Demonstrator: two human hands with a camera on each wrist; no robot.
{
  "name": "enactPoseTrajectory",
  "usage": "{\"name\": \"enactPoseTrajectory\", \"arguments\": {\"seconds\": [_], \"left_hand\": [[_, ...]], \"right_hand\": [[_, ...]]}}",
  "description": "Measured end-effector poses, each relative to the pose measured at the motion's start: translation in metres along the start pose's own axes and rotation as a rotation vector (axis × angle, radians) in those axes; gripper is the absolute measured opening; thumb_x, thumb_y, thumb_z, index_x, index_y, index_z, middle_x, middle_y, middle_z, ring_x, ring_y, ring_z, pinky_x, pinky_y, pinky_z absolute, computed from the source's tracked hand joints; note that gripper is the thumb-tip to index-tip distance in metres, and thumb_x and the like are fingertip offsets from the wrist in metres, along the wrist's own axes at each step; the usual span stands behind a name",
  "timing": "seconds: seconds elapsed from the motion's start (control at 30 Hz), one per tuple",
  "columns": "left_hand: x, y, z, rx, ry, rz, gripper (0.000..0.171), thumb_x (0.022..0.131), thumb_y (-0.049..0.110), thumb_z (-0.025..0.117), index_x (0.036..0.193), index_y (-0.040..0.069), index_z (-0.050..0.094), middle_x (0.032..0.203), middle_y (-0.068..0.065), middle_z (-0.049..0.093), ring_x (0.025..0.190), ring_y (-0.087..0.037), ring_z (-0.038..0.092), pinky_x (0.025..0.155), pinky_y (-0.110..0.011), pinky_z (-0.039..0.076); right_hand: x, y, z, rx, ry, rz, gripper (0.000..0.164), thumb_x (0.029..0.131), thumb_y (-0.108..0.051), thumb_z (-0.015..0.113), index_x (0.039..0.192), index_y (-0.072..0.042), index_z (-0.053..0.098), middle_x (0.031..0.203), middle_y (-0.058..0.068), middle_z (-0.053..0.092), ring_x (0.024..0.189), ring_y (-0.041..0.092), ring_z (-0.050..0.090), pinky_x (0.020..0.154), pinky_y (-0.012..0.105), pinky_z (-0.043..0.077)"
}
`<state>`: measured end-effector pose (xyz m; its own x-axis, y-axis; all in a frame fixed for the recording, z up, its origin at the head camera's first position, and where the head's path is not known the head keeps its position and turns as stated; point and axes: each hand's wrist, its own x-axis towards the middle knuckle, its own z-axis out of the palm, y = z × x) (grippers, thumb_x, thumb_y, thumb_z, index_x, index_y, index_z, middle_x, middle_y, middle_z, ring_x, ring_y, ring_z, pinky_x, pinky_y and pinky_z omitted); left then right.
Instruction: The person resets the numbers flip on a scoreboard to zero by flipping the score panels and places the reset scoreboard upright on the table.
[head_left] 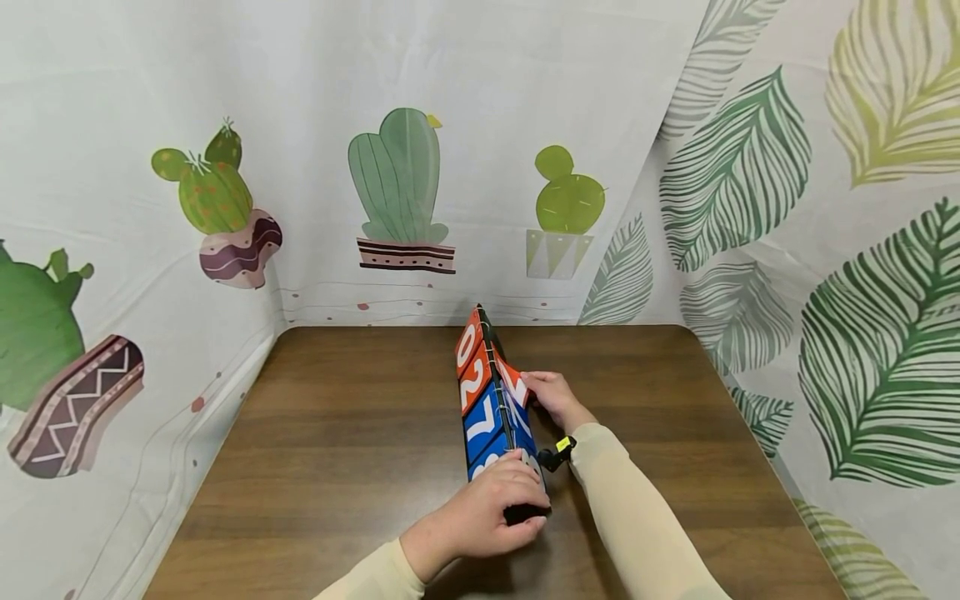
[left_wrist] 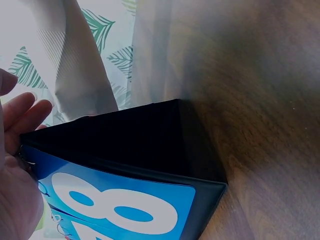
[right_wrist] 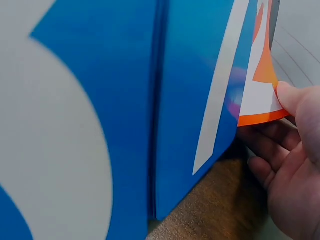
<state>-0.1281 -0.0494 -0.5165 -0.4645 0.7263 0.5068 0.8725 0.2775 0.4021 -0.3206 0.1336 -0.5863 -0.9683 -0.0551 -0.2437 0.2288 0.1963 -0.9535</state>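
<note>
A tabletop flip scoreboard stands like a tent on the table, its ridge running away from me. Orange number cards fill its far half and blue ones its near half, hung on rings along the top. My left hand holds the near end at the ridge, fingers over the top; the left wrist view shows the black hollow end and a blue card with an 8. On the right face, my right hand pinches the lower edge of an orange card between thumb and fingers, and the card bends outward.
The brown wooden table extends on both sides of the scoreboard. White cloth with printed cacti hangs behind, and leaf-patterned cloth is on the right. A small black device with a yellow label sits on my right wrist.
</note>
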Motion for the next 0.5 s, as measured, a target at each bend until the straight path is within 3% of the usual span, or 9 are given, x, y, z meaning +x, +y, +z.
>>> {"name": "enactPoseTrajectory", "arguments": {"seconds": [0.17, 0.37, 0.5], "left_hand": [[0.0000, 0.0002, 0.0000, -0.008, -0.004, 0.005, 0.015, 0.098, 0.027, 0.067, 0.105, 0.018, 0.077, 0.103, 0.013, 0.074, 0.112, -0.008, 0.065, 0.117, -0.055, 0.043], [-0.0004, 0.0008, -0.0006, -0.033, -0.020, -0.023, 0.016, 0.098, 0.028, 0.067, 0.106, 0.018, 0.077, 0.104, 0.012, 0.075, 0.114, -0.006, 0.063, 0.121, -0.052, 0.039], [0.0002, -0.0001, -0.0010, -0.014, -0.014, -0.002, 0.016, 0.099, 0.027, 0.067, 0.106, 0.018, 0.077, 0.105, 0.012, 0.074, 0.113, -0.008, 0.065, 0.118, -0.054, 0.041]], "right_hand": [[-0.0020, 0.0013, 0.0001, -0.021, -0.005, -0.001, 0.041, 0.102, -0.034, 0.062, 0.129, -0.005, 0.072, 0.131, 0.017, 0.069, 0.102, 0.021, 0.062, 0.079, 0.028, 0.054], [-0.0038, 0.0022, 0.0011, -0.040, 0.000, -0.005, 0.047, 0.103, -0.042, 0.061, 0.130, -0.006, 0.072, 0.131, 0.017, 0.069, 0.104, 0.024, 0.062, 0.079, 0.027, 0.053], [-0.0039, 0.0009, 0.0022, -0.028, 0.010, -0.007, 0.047, 0.102, -0.042, 0.062, 0.131, -0.007, 0.071, 0.132, 0.016, 0.069, 0.106, 0.024, 0.062, 0.075, 0.025, 0.052]]}}
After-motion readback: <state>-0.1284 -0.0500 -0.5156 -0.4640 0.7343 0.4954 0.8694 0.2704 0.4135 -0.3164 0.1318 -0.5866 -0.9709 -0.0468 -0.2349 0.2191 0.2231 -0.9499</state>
